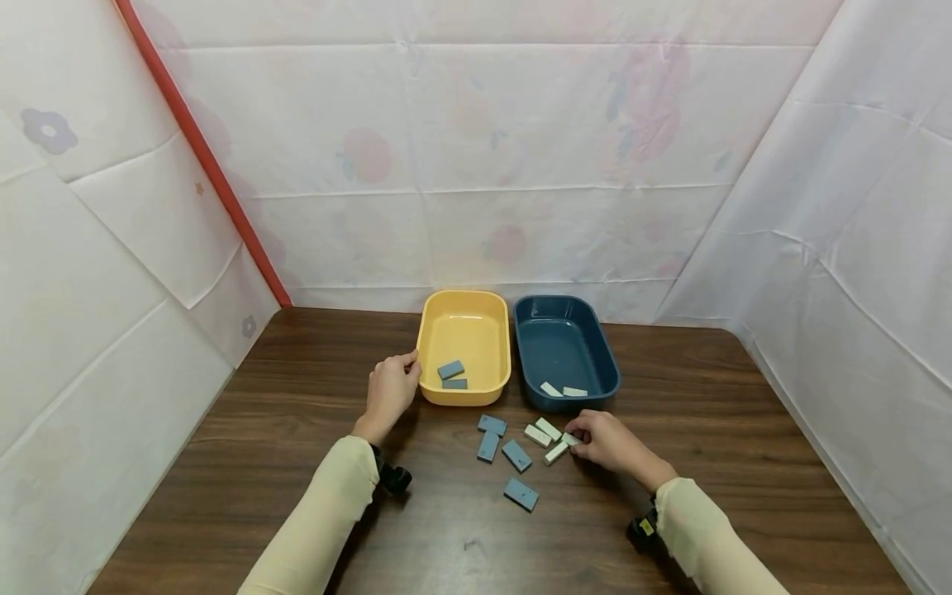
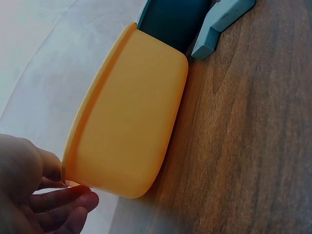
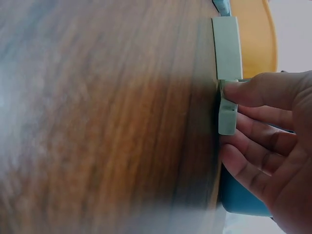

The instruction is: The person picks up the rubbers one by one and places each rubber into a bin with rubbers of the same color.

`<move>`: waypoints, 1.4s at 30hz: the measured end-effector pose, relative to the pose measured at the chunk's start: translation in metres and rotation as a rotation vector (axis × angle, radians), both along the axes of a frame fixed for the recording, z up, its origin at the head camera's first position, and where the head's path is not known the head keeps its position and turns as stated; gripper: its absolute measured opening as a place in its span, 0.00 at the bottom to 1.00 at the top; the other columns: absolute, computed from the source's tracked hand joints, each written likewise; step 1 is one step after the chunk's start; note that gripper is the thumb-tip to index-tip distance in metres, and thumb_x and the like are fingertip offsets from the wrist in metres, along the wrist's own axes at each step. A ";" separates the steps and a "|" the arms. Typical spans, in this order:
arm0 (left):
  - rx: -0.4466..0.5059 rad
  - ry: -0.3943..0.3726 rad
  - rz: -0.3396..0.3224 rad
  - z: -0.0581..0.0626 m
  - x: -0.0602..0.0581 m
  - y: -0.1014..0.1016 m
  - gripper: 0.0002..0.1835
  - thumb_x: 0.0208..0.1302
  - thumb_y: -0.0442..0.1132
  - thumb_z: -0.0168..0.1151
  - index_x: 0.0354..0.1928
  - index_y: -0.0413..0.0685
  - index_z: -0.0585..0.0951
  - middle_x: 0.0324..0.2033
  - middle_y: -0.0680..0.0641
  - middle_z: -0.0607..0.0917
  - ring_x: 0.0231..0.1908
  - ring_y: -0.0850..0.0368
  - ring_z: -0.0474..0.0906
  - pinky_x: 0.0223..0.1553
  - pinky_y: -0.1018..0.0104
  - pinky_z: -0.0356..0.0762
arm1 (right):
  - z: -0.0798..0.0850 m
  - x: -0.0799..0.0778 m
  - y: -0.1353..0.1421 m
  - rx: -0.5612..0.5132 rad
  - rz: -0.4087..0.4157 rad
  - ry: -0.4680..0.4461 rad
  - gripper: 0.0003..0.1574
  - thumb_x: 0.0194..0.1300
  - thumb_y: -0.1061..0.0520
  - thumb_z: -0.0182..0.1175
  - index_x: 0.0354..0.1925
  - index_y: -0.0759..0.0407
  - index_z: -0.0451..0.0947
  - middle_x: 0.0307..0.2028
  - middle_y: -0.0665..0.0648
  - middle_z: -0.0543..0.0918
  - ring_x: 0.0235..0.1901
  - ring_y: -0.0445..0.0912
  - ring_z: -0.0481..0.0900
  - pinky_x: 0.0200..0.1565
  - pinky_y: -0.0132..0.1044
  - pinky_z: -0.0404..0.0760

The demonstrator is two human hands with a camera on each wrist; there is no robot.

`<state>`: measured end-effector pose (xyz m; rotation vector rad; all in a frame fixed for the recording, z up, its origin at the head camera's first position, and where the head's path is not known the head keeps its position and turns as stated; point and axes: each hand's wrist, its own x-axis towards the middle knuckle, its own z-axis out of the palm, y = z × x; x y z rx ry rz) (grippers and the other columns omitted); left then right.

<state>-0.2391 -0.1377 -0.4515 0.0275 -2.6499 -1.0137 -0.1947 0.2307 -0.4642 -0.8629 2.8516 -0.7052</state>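
Observation:
At the left wall of the yellow tray (image 1: 464, 398), my left hand (image 1: 390, 387) pinches the rim between thumb and fingers. My right hand (image 1: 611, 442) holds a small pale green block (image 3: 227, 117) by thumb and fingertips, low over the table among other pale blocks (image 1: 537, 435). One pale block (image 3: 227, 48) lies right beside the held one in the right wrist view. Two grey-blue blocks (image 1: 450, 369) lie inside the yellow tray. Two pale blocks (image 1: 575, 392) lie in the dark blue tray (image 1: 611, 382), just beyond my right hand.
Several grey-blue blocks (image 1: 516, 455) are scattered on the brown wooden table (image 1: 297, 397) in front of the trays, between my hands. The trays stand side by side near the back edge, before a white patterned curtain (image 1: 476, 124). More white sheeting (image 1: 878, 248) borders the right side.

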 end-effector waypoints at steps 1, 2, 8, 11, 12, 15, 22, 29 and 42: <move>0.000 -0.005 -0.001 0.000 0.000 0.000 0.17 0.68 0.38 0.57 0.56 0.40 0.81 0.50 0.39 0.86 0.16 0.58 0.70 0.19 0.68 0.67 | 0.000 0.000 0.000 -0.001 -0.002 0.005 0.12 0.55 0.63 0.68 0.41 0.62 0.85 0.30 0.50 0.79 0.28 0.37 0.73 0.30 0.29 0.73; -0.002 -0.007 -0.001 0.001 0.000 0.000 0.17 0.68 0.38 0.57 0.57 0.40 0.81 0.50 0.39 0.86 0.16 0.58 0.70 0.19 0.68 0.67 | 0.000 0.000 0.000 -0.002 -0.003 0.012 0.11 0.55 0.63 0.68 0.40 0.62 0.85 0.30 0.50 0.79 0.28 0.38 0.73 0.30 0.29 0.73; -0.015 -0.005 -0.005 0.002 0.001 -0.001 0.17 0.69 0.38 0.56 0.57 0.40 0.81 0.49 0.38 0.86 0.13 0.59 0.66 0.16 0.68 0.64 | 0.002 0.002 0.000 -0.009 -0.011 0.045 0.11 0.56 0.62 0.68 0.40 0.59 0.85 0.29 0.48 0.79 0.28 0.36 0.72 0.30 0.29 0.72; -0.020 0.011 -0.011 0.002 0.001 0.000 0.17 0.69 0.37 0.56 0.56 0.39 0.81 0.48 0.37 0.86 0.11 0.59 0.65 0.15 0.68 0.63 | 0.005 0.004 0.000 -0.016 -0.020 0.063 0.11 0.56 0.62 0.68 0.40 0.59 0.85 0.30 0.48 0.79 0.28 0.35 0.71 0.30 0.29 0.72; -0.019 0.018 -0.013 0.002 0.001 0.000 0.17 0.69 0.37 0.57 0.56 0.39 0.82 0.47 0.37 0.86 0.11 0.59 0.65 0.15 0.68 0.63 | 0.007 0.005 0.000 -0.017 -0.026 0.067 0.11 0.56 0.62 0.68 0.40 0.59 0.85 0.30 0.48 0.79 0.28 0.35 0.71 0.30 0.29 0.73; -0.022 0.031 -0.009 0.000 0.001 0.000 0.17 0.68 0.37 0.57 0.55 0.38 0.82 0.46 0.37 0.87 0.11 0.60 0.65 0.15 0.69 0.62 | 0.011 0.006 0.001 -0.024 -0.033 0.061 0.12 0.57 0.63 0.67 0.42 0.60 0.84 0.30 0.49 0.79 0.28 0.35 0.71 0.30 0.29 0.73; -0.028 0.033 -0.004 -0.001 0.001 0.000 0.16 0.68 0.37 0.58 0.55 0.39 0.82 0.46 0.38 0.87 0.11 0.60 0.64 0.15 0.68 0.62 | 0.020 0.004 0.003 -0.033 -0.044 0.080 0.13 0.59 0.62 0.66 0.44 0.61 0.84 0.31 0.48 0.78 0.29 0.36 0.71 0.31 0.31 0.73; -0.029 0.019 -0.005 0.000 0.001 0.000 0.17 0.68 0.37 0.57 0.56 0.40 0.82 0.46 0.39 0.87 0.11 0.59 0.63 0.16 0.67 0.62 | 0.025 0.002 0.000 -0.064 -0.032 0.098 0.13 0.61 0.62 0.65 0.46 0.62 0.83 0.32 0.48 0.78 0.29 0.36 0.71 0.32 0.31 0.74; -0.033 0.026 0.002 -0.001 0.002 -0.001 0.17 0.68 0.37 0.58 0.55 0.40 0.82 0.47 0.39 0.87 0.12 0.59 0.64 0.16 0.67 0.63 | 0.042 -0.008 0.003 -0.104 -0.074 0.148 0.13 0.60 0.64 0.66 0.45 0.61 0.84 0.34 0.50 0.80 0.31 0.39 0.73 0.32 0.32 0.75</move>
